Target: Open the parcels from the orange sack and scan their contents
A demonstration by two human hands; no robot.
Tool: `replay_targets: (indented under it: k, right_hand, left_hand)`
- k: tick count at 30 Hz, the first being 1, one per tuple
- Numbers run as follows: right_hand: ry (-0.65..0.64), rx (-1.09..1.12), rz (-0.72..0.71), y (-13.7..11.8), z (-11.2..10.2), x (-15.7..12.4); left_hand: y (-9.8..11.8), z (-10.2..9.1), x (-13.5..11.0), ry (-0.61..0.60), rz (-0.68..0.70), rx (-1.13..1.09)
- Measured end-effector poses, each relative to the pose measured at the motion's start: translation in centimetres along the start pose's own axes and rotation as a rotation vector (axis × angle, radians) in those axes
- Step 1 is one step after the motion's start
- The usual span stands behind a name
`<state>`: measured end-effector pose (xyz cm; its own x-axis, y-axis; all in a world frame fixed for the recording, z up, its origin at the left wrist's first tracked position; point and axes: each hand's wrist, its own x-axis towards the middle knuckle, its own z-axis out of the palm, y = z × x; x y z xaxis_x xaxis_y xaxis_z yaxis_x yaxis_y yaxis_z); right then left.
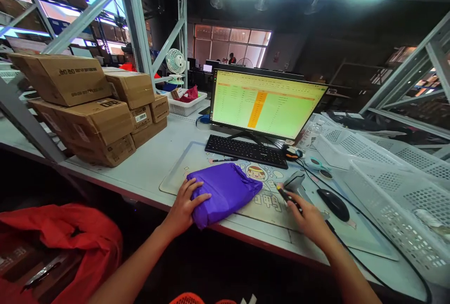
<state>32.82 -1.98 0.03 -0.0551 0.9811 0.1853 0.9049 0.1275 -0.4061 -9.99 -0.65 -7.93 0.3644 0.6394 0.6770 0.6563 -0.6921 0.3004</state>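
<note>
Metal racks [135,18] around dim surroundings; pale, flat table [176,133] bearing thin mat [272,218] with cartoon print. Purple package [223,191] mostly on mat, near corner at table's front edge: plump, roughly rectangular, slightly glossy plastic, creased and bunched toward right; contents hidden. My left hand [183,205] over its left end, thumb and fingers on top; cannot tell whether I grip underneath. My right hand [309,219] closed around slim dark tool [290,197], yellow near tip, partly covered by fingers, exact kind unclear.
</note>
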Motion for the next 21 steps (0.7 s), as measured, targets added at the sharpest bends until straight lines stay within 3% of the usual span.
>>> replay_targets:
  k: [3,5,8,11,13,15,18,21]
  right_hand:
    - [-0.093,0.134,-0.07,-5.4,-1.7,3.2]
    - [-0.192,0.152,-0.272,-10.6,-1.7,5.8]
    - [-0.32,0.084,-0.515,-17.9,0.5,9.6]
    - [-0.458,-0.008,-0.589,-21.8,3.0,12.3]
    - [-0.513,-0.047,-0.596,-22.0,3.5,12.9]
    - [-0.528,-0.063,-0.589,-20.3,2.6,12.5]
    - [-0.534,-0.068,-0.547,-15.2,-0.6,10.2]
    - [-0.518,-0.107,-0.397,-8.9,-3.9,6.6]
  left_hand:
    - [-0.4,1.0,-0.5,0.079,-0.012,0.003]
    - [-0.7,1.6,-0.8,0.139,0.012,-0.011]
    - [-0.9,2.1,-1.0,0.165,0.028,-0.014]
    - [-0.9,2.2,-1.0,0.172,0.005,-0.012]
    - [-0.9,2.2,-1.0,0.188,-0.021,-0.012]
    - [-0.9,2.3,-1.0,0.199,-0.023,-0.016]
    - [-0.9,2.3,-0.8,0.176,0.03,-0.021]
    - [-1.0,1.7,-0.5,0.149,0.062,-0.022]
